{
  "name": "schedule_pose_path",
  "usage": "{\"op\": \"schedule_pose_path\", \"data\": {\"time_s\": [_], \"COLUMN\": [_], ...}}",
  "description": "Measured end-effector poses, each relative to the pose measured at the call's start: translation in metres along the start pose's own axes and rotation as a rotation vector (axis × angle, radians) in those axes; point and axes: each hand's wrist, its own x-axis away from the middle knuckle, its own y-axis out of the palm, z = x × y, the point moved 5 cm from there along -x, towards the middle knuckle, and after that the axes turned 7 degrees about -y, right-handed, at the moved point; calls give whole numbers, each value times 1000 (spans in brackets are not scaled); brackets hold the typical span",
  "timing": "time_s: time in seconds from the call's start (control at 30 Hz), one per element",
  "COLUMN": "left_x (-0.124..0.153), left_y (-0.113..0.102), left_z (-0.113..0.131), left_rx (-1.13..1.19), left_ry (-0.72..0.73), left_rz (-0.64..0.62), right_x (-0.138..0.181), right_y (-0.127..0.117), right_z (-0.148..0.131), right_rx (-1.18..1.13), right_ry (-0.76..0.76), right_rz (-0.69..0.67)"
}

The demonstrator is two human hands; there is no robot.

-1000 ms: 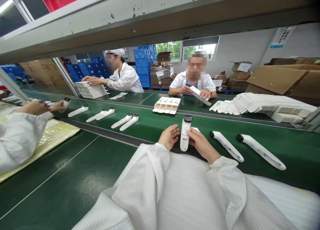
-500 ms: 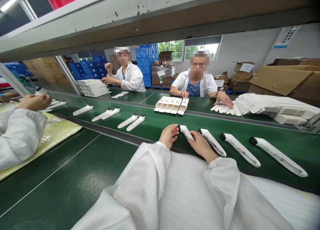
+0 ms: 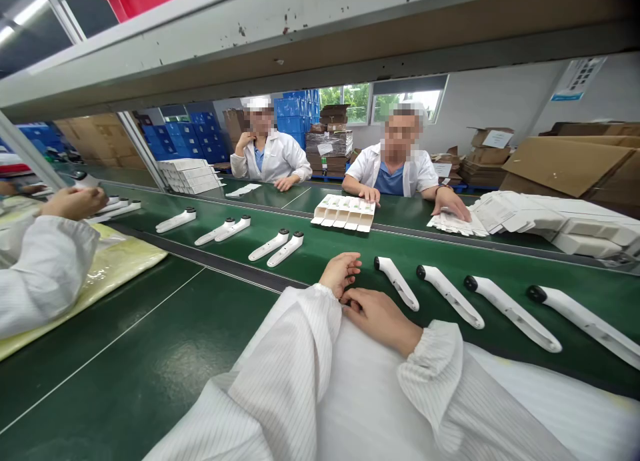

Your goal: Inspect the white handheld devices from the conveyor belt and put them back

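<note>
Palm turned to the right, my left hand point(image 3: 341, 273) is held at the near edge of the green conveyor belt point(image 3: 320, 261), its fingers bent and apart with nothing in them. Just below it, my right hand point(image 3: 377, 317) rests by the left wrist, fingers loosely curled, thumb apart, and no object visible in it. Closest to both hands lies a white, bent handheld device point(image 3: 397, 284) with a black round end. To its right, similar white devices point(image 3: 453, 297) lie slanted in a row on the belt, long hollow side showing. None is touched by my hands.
More white devices point(image 3: 285, 249) lie on the belt to the left. A person's hand point(image 3: 77, 203) at far left holds another. Across the belt, two people sit by white cartons point(image 3: 345, 213) and a carton stack point(image 3: 190, 175). A metal shelf point(image 3: 280, 54) crosses overhead.
My hands have let go of the white device, and my right hand has drawn back leftward to my left wrist. The devices on the right have shifted rightward in view.
</note>
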Motion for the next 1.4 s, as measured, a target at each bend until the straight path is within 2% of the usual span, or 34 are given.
{"op": "schedule_pose_path", "data": {"time_s": [0.13,0.23,0.3,0.37,0.43,0.47,0.53,0.63,0.73,0.8,0.87,0.93,1.07,1.17,1.27,1.4], "left_x": [-3,-7,-7,-6,-4,-4,-7,-15,-17,-16,-10,-1,12,19,23,23], "left_y": [1,-8,-24,-50,-80,-93,-109,-109,-88,-64,-36,-13,15,28,36,39], "left_z": [1,14,30,49,61,64,63,52,42,32,22,15,8,3,-2,-7], "left_rx": [-278,-679,-935,-1047,-1000,-948,-817,-593,-396,-196,52,212,226,231,268,314], "left_ry": [69,301,498,614,600,565,464,346,267,152,21,-60,-57,-75,-98,-113], "left_rz": [-52,3,167,441,700,769,791,653,463,215,-70,-240,-322,-327,-307,-257], "right_x": [0,-1,-1,-1,-1,-1,-1,0,0,0,0,0,5,8,10,9], "right_y": [-2,-4,-3,-2,-2,-1,-2,-2,-2,-4,-10,-19,-35,-43,-47,-46], "right_z": [3,6,7,9,9,9,9,9,8,8,12,20,45,58,64,66], "right_rx": [-67,-86,-79,-72,-74,-77,-79,-80,-87,-123,-200,-299,-464,-530,-561,-584], "right_ry": [25,26,25,27,30,30,27,22,4,-10,-2,39,166,216,231,261], "right_rz": [-11,-9,-9,-9,-7,-4,4,13,23,62,156,293,556,678,730,731]}}
